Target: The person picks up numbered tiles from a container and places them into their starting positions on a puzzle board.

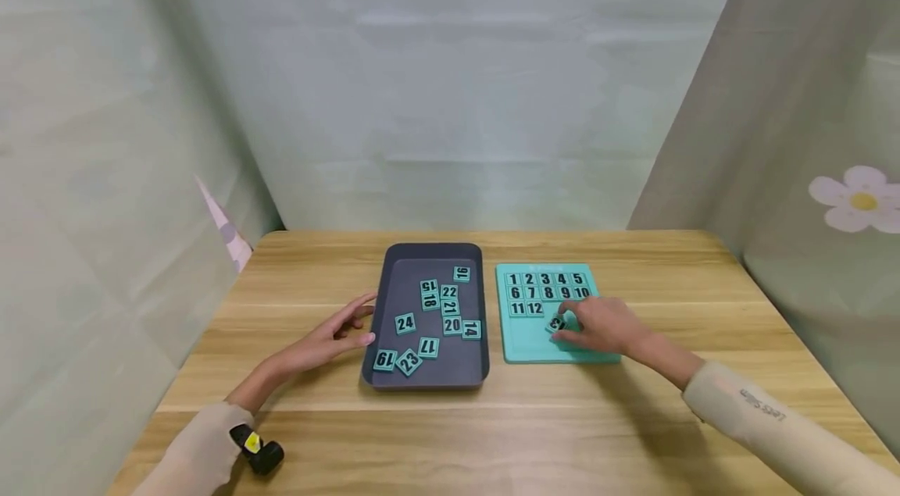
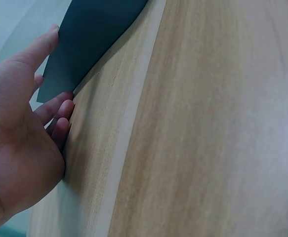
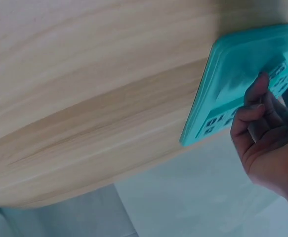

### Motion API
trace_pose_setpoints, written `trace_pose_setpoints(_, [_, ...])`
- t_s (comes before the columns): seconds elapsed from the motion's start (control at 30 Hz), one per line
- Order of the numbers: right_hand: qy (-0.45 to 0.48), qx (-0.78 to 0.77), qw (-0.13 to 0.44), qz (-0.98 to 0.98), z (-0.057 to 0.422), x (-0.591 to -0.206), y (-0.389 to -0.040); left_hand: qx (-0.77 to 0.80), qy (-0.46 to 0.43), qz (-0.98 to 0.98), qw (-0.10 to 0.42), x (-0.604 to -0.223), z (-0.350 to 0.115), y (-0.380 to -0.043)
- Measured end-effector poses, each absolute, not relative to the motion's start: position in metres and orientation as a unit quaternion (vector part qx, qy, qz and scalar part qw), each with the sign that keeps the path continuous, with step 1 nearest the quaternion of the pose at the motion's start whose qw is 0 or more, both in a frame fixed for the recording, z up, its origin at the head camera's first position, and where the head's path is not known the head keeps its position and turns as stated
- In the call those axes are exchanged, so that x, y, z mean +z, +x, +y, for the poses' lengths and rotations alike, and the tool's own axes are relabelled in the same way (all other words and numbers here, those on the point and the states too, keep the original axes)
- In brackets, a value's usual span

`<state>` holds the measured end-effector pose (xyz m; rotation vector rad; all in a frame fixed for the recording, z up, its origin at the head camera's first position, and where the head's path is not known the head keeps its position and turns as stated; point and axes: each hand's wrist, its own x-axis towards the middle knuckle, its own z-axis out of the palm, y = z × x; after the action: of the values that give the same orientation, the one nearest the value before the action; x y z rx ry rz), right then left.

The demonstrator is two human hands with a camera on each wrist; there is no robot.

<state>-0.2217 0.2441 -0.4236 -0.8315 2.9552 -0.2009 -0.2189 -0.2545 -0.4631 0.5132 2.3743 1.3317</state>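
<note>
My right hand (image 1: 606, 324) is over the lower half of a turquoise number board (image 1: 523, 344), thumb and index finger at opposite edges of a tilted number tile (image 1: 556, 323). The tile's number is partly covered; a 3 shows. Tiles 1 to 12 sit in order in the board's upper rows. In the right wrist view the hand (image 3: 269, 133) reaches over the board (image 3: 232, 64). My left hand (image 1: 323, 336) touches the left side of a dark grey tray (image 1: 425, 246), thumb at its rim. The left wrist view shows the fingers (image 2: 37, 52) against the tray's outer wall (image 2: 92, 39).
Inside the tray lie several loose number tiles, among them tile 24 (image 1: 405, 323), tile 23 (image 1: 408, 362) and tile 16 (image 1: 462, 274), at mixed angles. Tray and board lie side by side on a wooden table (image 1: 548, 433). Cloth curtains (image 1: 450, 90) hang behind and at both sides.
</note>
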Motion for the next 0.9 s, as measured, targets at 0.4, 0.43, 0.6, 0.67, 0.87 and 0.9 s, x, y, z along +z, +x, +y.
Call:
trace_pose_setpoints(0.4, [-0.323,-0.067,0.026,0.944,0.252,-0.419,-0.222,0.475,0.182,0.841,0.183,-0.463,-0.256,-0.218])
trace_pose_setpoints(0.43, [-0.318,-0.069,0.023,0.945,0.252,-0.419,-0.221,0.475,0.183,0.841,0.183,-0.463,-0.256,-0.218])
trace_pose_setpoints(0.6, [-0.288,-0.065,0.023,0.955,0.255,-0.419,-0.221,0.475,0.181,0.841,0.184,-0.462,-0.257,-0.219])
trace_pose_setpoints(0.67, [-0.28,-0.067,0.031,0.957,0.257,-0.418,-0.221,0.473,0.18,0.842,0.185,-0.462,-0.256,-0.219])
trace_pose_setpoints(0.87, [-0.289,-0.083,0.055,0.952,0.26,-0.419,-0.223,0.469,0.179,0.845,0.186,-0.462,-0.256,-0.218])
trace_pose_setpoints(0.9, [-0.291,-0.085,0.057,0.951,0.261,-0.42,-0.223,0.469,0.18,0.844,0.186,-0.463,-0.256,-0.218])
